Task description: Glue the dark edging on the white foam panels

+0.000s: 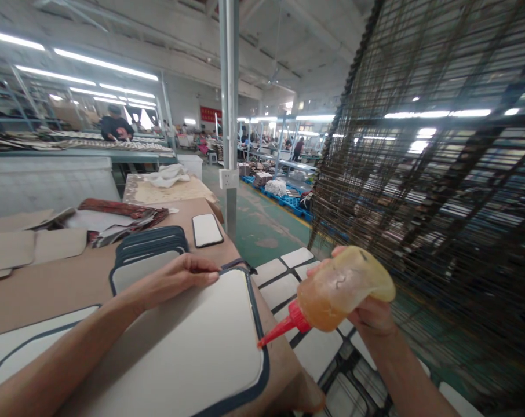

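Big white panel (193, 341) lies right in front of me on the tabletop (88, 289), near its R edge, w/ a dark border (256, 307) round it. My R hand (375, 315) is wrapped round a bottle (345, 289) of amber liquid, tilted nozzle-down; the red nozzle (280, 330) tip is at the panel's R side, where white meets border, maybe touching. Main risk imo: squeezing too hard & flooding the white face, bc the bottle looks soft & points down. A wobbly wrist could also drag the tip off line. My L hand (186, 272) is at the panel's far edge, fingers bent; can't tell if it's pinching or just pressing. Too light & the panel could skid under the nozzle. Just past it, a stack of dark-edged panels (149, 243) could get knocked by my knuckles. Off R, pale panels (280, 289) lie spread out, prob. in drip range if the bottle swings wide. Farther, small white panel (207, 230) sits by the tabletop edge.
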`<act>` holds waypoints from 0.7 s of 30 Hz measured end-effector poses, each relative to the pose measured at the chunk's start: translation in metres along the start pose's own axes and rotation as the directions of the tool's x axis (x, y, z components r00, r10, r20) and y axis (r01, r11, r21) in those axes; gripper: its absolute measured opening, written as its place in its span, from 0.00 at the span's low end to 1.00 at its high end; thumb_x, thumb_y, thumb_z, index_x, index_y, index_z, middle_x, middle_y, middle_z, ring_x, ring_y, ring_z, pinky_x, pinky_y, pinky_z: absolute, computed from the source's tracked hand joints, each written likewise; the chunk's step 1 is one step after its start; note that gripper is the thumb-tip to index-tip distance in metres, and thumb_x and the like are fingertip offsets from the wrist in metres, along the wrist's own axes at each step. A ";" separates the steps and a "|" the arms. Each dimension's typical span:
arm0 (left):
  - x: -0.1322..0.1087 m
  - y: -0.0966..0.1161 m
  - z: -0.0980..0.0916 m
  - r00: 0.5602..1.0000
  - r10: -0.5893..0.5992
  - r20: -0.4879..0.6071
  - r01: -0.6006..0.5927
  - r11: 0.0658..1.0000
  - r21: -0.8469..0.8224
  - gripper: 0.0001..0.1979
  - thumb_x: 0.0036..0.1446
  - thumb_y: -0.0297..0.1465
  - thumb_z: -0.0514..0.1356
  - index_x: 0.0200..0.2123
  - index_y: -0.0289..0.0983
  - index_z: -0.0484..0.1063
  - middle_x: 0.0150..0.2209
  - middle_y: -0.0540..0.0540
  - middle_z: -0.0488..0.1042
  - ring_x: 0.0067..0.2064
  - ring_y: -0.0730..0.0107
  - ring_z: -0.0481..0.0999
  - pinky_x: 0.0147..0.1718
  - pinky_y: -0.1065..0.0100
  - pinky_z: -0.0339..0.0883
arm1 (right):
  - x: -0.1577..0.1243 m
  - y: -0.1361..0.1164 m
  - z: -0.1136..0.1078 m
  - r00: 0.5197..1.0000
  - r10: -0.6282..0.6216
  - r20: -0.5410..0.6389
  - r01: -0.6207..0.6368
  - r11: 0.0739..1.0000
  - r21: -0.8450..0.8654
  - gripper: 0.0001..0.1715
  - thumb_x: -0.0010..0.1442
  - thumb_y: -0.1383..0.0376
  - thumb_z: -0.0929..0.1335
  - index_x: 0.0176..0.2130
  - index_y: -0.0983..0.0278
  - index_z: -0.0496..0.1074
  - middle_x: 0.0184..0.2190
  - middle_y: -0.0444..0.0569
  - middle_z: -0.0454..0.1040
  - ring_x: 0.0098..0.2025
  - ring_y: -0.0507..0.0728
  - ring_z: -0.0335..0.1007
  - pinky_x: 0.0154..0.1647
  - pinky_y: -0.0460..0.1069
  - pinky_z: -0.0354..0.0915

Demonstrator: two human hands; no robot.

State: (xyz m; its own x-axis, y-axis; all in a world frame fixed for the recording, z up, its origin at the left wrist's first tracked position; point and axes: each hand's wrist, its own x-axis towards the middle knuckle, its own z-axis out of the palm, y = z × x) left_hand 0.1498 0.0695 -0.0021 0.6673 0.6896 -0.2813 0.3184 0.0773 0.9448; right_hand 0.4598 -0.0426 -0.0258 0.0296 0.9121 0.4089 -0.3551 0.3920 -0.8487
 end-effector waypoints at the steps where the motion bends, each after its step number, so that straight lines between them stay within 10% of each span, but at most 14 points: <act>1: 0.000 -0.001 -0.001 1.000 -0.002 -0.006 0.002 1.000 -0.001 0.15 0.53 0.41 0.63 0.32 0.34 0.78 0.29 0.47 0.80 0.25 0.72 0.73 0.23 0.77 0.63 | -0.001 0.001 -0.002 1.000 0.004 0.006 -0.004 1.000 -0.010 0.35 0.46 0.60 0.76 0.52 0.54 0.65 0.47 0.52 0.75 0.50 0.69 0.72 0.48 0.64 0.70; 21: 0.008 -0.026 -0.022 0.969 -0.045 -0.241 -0.003 0.981 -0.194 0.15 0.46 0.41 0.68 0.33 0.36 0.78 0.26 0.45 0.80 0.23 0.66 0.76 0.18 0.74 0.65 | -0.005 0.008 0.006 0.963 -0.182 -0.199 0.182 0.983 -0.019 0.31 0.45 0.62 0.78 0.49 0.55 0.72 0.40 0.51 0.79 0.43 0.68 0.77 0.52 0.64 0.68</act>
State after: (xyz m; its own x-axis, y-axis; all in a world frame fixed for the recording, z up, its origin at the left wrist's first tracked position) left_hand 0.1322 0.0895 -0.0251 0.4704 0.8386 -0.2749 0.1797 0.2140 0.9602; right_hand 0.4514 -0.0444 -0.0325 0.2789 0.8310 0.4813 -0.3264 0.5533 -0.7663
